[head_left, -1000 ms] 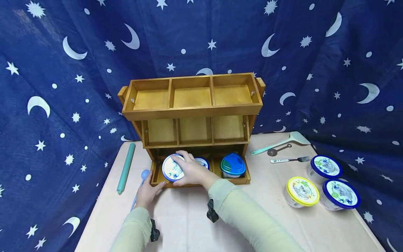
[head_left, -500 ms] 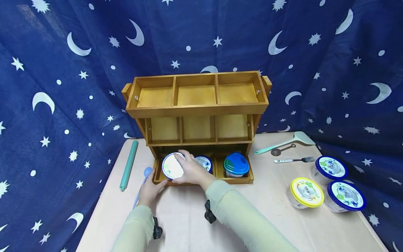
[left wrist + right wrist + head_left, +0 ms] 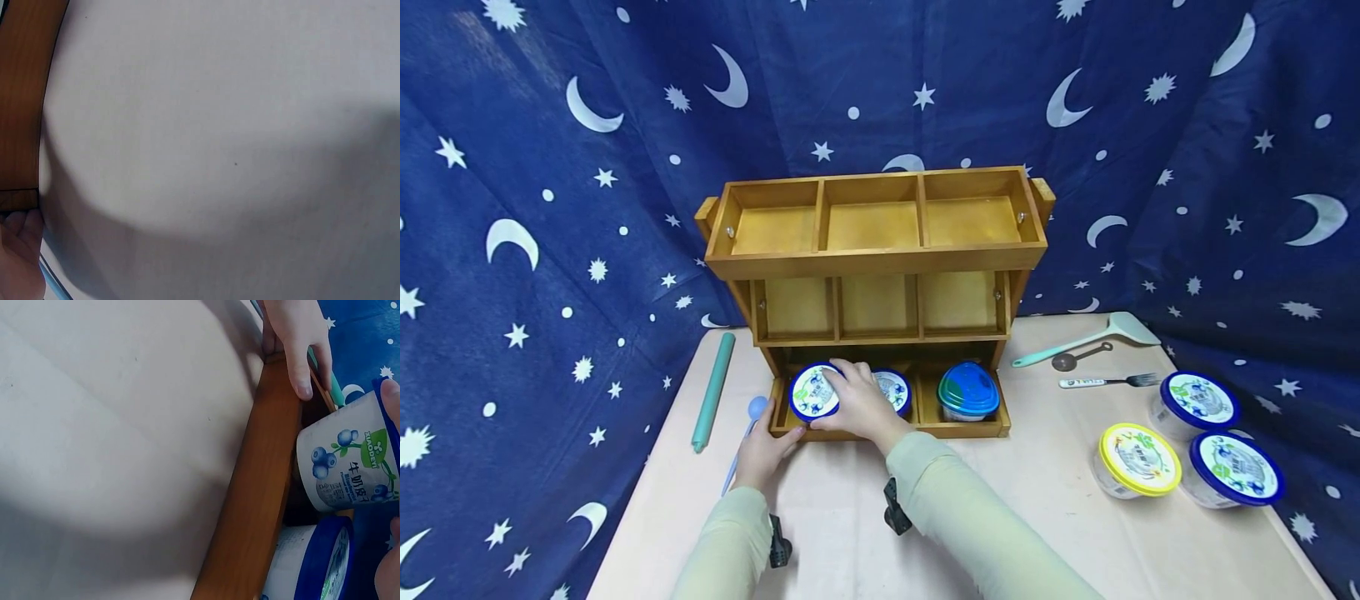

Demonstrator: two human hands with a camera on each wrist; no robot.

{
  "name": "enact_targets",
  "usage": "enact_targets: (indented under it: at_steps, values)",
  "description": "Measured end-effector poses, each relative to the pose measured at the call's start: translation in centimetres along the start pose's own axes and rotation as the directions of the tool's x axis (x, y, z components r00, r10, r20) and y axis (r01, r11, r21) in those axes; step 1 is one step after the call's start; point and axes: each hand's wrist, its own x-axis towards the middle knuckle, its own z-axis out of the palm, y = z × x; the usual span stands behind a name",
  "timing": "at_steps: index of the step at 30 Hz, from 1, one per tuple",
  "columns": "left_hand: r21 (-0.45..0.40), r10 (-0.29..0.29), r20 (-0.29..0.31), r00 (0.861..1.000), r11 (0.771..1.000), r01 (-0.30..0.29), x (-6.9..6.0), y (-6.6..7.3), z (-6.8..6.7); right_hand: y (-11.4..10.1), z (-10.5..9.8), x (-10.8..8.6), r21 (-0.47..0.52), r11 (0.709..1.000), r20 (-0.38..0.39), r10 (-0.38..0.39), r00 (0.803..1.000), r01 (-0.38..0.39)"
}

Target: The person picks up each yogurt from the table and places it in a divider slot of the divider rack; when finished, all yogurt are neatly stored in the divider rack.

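Observation:
My right hand [image 3: 863, 408] grips a white tub with a blue lid [image 3: 811, 392] at the left compartment of the bottom tray of a wooden tiered box [image 3: 880, 260]. In the right wrist view this tub [image 3: 344, 462], printed with blueberries, leans partly inside the tray, above its floor. My left hand [image 3: 762, 454] holds the tray's front left corner, thumb over the rim [image 3: 265, 450]. Beside the held tub, in the middle compartment, sits another blue-lidded tub [image 3: 897, 392]. A container with a blue-green lid [image 3: 967, 388] stands in the right compartment. Fingertips behind the held tub are hidden in the head view.
Left of the box lie a teal rod [image 3: 713, 392] and a blue spoon [image 3: 757, 408]. On the right are a mint spatula [image 3: 1086, 340], a brown measuring spoon [image 3: 1078, 357], a fork [image 3: 1108, 381], a yellow-lidded tub [image 3: 1138, 460] and two blue-lidded tubs [image 3: 1236, 469].
The head view has shifted slightly. The held tub has moved a little back and left within the tray, and its lid's tilt has changed. My left hand stays at the tray's corner.

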Motion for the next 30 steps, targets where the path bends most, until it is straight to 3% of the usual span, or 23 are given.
enact_targets:
  at_steps: [9, 23, 30]
  values:
    - [-0.001, -0.001, -0.020, 1.000, 1.000, 0.001, -0.1, -0.1, 0.1, -0.2, 0.5, -0.1, 0.079, 0.994, 0.018, 0.071, 0.997, -0.072]
    - [0.008, -0.014, -0.026, 1.000, 1.000, 0.014, -0.3, 0.3, 0.3, 0.0, 1.6, -0.3, 0.142, 0.987, -0.124, 0.092, 0.988, -0.075]
    - [0.004, -0.016, -0.028, 0.999, 1.000, 0.016, -0.2, 0.3, 0.2, -0.1, 1.6, 0.0, 0.170, 0.981, -0.082, 0.109, 0.991, -0.094]
